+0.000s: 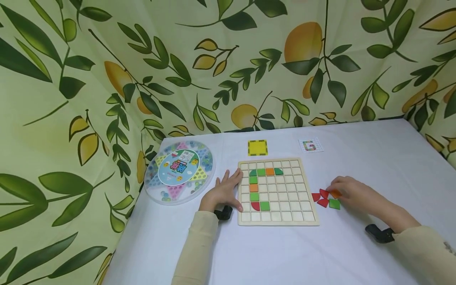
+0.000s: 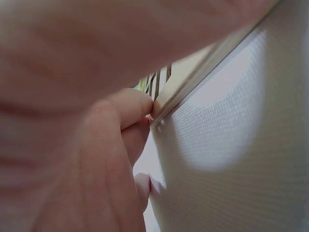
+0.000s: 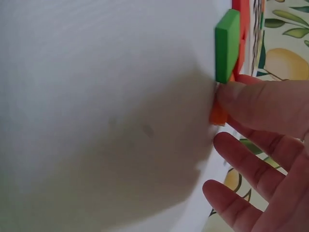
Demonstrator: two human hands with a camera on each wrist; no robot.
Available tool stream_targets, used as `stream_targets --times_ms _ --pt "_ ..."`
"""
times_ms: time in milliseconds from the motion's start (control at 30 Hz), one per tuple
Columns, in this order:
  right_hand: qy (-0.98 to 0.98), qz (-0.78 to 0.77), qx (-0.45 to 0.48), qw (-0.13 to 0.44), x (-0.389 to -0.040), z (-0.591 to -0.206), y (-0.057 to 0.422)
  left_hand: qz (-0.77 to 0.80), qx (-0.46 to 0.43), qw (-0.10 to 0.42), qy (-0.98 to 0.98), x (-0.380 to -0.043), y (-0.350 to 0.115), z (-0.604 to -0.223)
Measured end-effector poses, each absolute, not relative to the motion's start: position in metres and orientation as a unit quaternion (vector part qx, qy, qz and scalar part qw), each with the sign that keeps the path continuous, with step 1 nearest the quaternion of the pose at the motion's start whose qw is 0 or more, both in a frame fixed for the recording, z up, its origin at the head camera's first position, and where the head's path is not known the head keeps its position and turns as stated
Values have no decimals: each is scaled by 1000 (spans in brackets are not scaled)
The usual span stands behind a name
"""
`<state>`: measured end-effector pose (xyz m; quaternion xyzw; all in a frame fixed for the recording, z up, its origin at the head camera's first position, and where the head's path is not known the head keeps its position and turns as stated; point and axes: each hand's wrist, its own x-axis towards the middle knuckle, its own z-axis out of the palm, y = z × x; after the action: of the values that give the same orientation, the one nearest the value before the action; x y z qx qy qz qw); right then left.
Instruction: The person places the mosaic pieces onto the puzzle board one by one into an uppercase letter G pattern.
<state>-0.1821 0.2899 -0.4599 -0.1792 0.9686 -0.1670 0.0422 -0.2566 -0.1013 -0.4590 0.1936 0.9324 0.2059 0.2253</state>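
Observation:
A square wooden grid board [image 1: 287, 196] lies on the white table, bearing green, orange and red tiles along its top-left and lower-left cells. My left hand [image 1: 221, 194] rests against the board's left edge, fingers spread; in the left wrist view its fingertips touch the wooden rim [image 2: 179, 89]. Right of the board, my right hand [image 1: 350, 193] pinches an orange tile [image 3: 219, 115] between thumb and forefinger, the other fingers extended. Beside that tile lie a green square tile [image 1: 334, 204] and several red quarter-round tiles [image 1: 323, 203]. The hand partly hides the orange tile.
Behind the board lie a yellow square piece [image 1: 257, 147] and a small pattern card [image 1: 310, 145] showing a coloured G-like shape on a grid. A round clear case [image 1: 210, 180] with a colourful label sits at the left. Leaf-and-fruit printed cloth [image 1: 228, 99] encloses the table.

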Motion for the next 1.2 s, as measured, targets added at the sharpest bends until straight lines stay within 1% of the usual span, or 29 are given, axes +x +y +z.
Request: stream_targets --times_ms 233,467,633,800,1033,1100,1200 --pt "977 -149 -153 25 -182 -465 290 200 197 224 933 -257 -103 -460" --pt "978 -169 -118 -13 -182 -454 291 203 195 227 932 -257 -103 -460" --pt "971 -204 -126 -25 -183 -444 279 203 194 225 933 -259 -103 -461" --pt "957 -208 -198 -44 -184 -442 249 201 196 225 933 -260 -102 -463" --pt "923 -216 -312 -56 -187 -455 195 201 196 227 932 -262 -103 -464" --pt "916 -214 -335 -55 -187 -458 182 201 197 227 932 -262 -103 -464" --pt "914 -206 -345 -54 -186 -461 168 198 196 227 933 -261 -103 -463"
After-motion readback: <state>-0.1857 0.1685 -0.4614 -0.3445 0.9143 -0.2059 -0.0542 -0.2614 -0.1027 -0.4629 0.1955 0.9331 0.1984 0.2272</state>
